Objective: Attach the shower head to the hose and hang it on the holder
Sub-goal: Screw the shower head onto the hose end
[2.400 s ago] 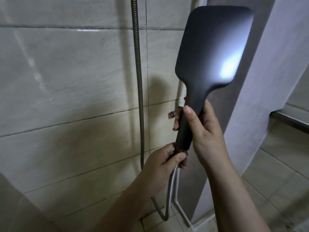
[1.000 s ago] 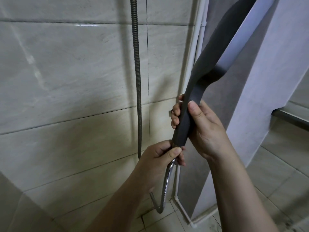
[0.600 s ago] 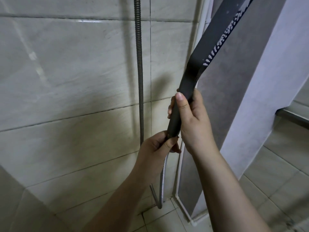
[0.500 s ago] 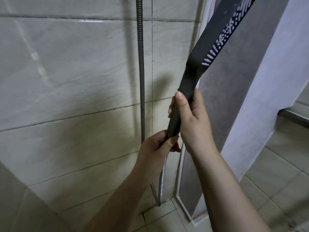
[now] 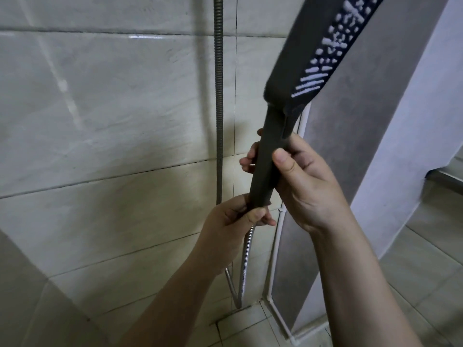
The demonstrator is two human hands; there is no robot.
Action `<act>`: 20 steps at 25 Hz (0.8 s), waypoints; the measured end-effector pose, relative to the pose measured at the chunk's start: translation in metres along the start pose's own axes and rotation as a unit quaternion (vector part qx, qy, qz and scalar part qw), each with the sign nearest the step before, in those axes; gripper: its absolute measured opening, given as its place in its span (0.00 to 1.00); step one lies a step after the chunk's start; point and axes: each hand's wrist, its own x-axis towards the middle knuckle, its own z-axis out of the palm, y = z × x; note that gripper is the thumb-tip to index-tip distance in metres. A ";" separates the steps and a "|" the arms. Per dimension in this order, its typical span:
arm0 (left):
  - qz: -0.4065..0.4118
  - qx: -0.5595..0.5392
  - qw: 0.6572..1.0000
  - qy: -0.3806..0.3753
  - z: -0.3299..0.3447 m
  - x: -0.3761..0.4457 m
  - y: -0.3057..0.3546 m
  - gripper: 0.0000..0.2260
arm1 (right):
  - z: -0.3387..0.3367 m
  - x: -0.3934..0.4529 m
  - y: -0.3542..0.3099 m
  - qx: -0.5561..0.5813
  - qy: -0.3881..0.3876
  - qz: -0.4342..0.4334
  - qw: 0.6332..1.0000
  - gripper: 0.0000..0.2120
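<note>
Matte dark grey plastic makes up the shower head [image 5: 310, 53], a flat paddle-shaped piece tilted up and to the right, its nozzle face with pale jets turned partly toward the camera. It is held in the air in front of the tiled wall [image 5: 112, 108], the top of the paddle cut off by the frame. The right hand [image 5: 304, 182] has a closed grip round the middle of the handle, thumb pressed along its front. Below it, the left hand [image 5: 238, 216] is closed round the handle's bottom end where the ribbed metal hose [image 5: 246, 256] meets it; the joint itself is hidden by the fingers, so whether it is threaded fully cannot be told. The hose loops down near the floor and rises again along the wall. The head looks rigid and fairly light but top-heavy; the smooth handle is the natural place to hold, while the springy hose wants guiding at its end nut. No holder is visible.
</note>
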 end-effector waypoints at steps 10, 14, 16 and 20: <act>0.023 0.038 0.994 0.097 -0.005 0.000 0.012 0.11 | 0.012 0.007 0.001 -0.063 0.044 -0.024 0.997 0.11; 0.027 0.070 0.991 0.107 -0.019 0.000 0.025 0.14 | 0.019 0.017 0.000 -0.067 0.021 -0.029 0.997 0.13; 0.025 0.091 0.989 0.116 -0.025 0.003 0.033 0.12 | 0.024 0.025 0.000 -0.061 0.003 -0.032 0.998 0.12; 0.030 0.138 0.979 0.149 -0.041 0.007 0.049 0.10 | 0.034 0.046 0.007 -0.024 -0.048 -0.050 0.997 0.10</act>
